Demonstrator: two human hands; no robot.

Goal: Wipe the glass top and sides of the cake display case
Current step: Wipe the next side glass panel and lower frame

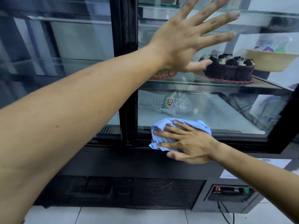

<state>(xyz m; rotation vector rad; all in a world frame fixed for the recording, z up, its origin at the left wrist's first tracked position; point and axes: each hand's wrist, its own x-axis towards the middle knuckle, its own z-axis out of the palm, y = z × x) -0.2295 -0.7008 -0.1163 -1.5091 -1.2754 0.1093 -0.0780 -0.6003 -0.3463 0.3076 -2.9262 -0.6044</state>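
A person's right hand (186,143) presses a blue cloth (163,131) flat-fingered against the display case's (210,113) lower glass edge; the left hand (186,41), fingers spread, rests on the glass above.

Bright, even light; pale reflections streak the display case glass (77,46); fisheye bending at edges, upper fingertips blurred

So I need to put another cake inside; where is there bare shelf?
Bare shelf glass lies between the red-rimmed plate and the chocolate cake. The case floor right of the lying water bottle is bare too. The right end by the cake is crowded.
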